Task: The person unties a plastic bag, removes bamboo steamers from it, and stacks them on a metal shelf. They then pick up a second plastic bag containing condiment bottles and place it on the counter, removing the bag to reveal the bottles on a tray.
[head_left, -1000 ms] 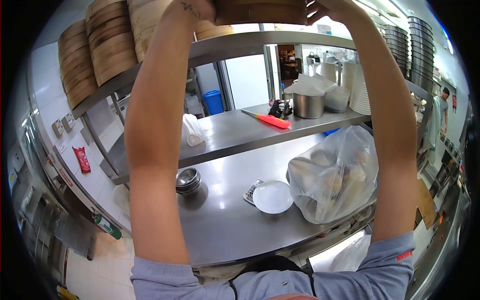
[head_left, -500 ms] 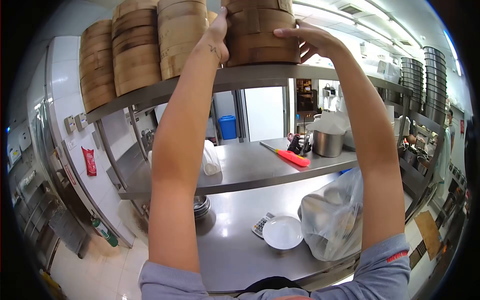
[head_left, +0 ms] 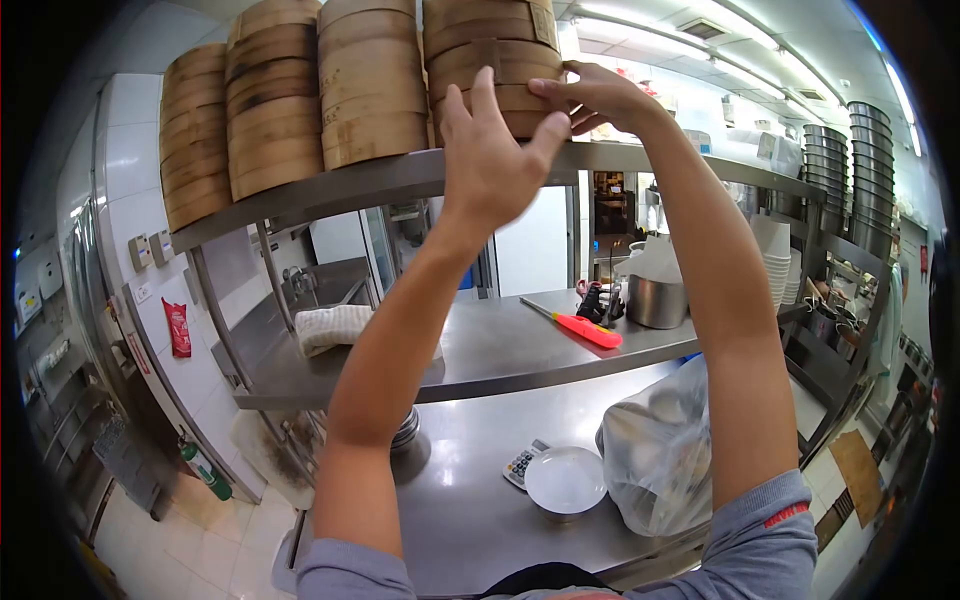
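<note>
A stack of round bamboo steamers [head_left: 490, 30] stands on the metal top shelf [head_left: 400, 172], to the right of several similar stacks [head_left: 372, 80]. In front of its lower part is my left hand [head_left: 495, 160], fingers spread and holding nothing. My right hand [head_left: 595, 98] is at the stack's lower right side, thumb on the front and fingers apart around the edge. How firmly the fingertips touch the bamboo is partly hidden.
The middle shelf carries a red-and-yellow lighter [head_left: 590, 330], a metal pot [head_left: 657, 300] and a folded cloth [head_left: 332, 328]. Below are a white bowl [head_left: 565, 480], a calculator [head_left: 520, 465] and a plastic bag [head_left: 660, 450]. Metal containers [head_left: 870, 170] rise at right.
The steamer stack has shifted left, closer to the neighbouring stack. My left hand has come off its left side and moved in front of it; my right hand has moved left with the stack.
</note>
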Action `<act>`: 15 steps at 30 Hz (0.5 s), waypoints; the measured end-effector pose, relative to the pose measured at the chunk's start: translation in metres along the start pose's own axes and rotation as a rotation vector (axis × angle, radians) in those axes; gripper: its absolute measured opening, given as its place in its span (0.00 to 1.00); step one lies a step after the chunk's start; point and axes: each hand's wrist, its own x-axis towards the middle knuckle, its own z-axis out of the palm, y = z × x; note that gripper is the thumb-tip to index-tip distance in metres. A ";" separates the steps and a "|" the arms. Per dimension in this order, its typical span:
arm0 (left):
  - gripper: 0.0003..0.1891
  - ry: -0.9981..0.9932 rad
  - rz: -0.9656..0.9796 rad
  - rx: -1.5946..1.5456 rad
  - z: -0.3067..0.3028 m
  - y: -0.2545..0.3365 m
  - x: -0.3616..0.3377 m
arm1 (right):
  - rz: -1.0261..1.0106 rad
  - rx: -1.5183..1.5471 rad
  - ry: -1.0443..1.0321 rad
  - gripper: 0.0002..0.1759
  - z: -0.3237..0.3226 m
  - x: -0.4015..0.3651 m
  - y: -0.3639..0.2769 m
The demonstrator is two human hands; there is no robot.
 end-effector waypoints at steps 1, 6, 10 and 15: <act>0.45 -0.006 -0.007 0.000 -0.001 0.004 -0.012 | 0.005 -0.013 -0.012 0.54 0.002 -0.002 -0.002; 0.40 -0.023 0.154 -0.030 -0.012 0.022 -0.050 | 0.000 -0.063 0.069 0.51 0.010 -0.005 -0.003; 0.38 -0.026 0.173 -0.077 -0.018 0.031 -0.063 | -0.030 -0.043 0.071 0.46 0.013 -0.007 -0.002; 0.35 -0.027 0.219 -0.133 -0.024 0.046 -0.081 | -0.003 -0.135 0.155 0.38 0.021 0.001 0.008</act>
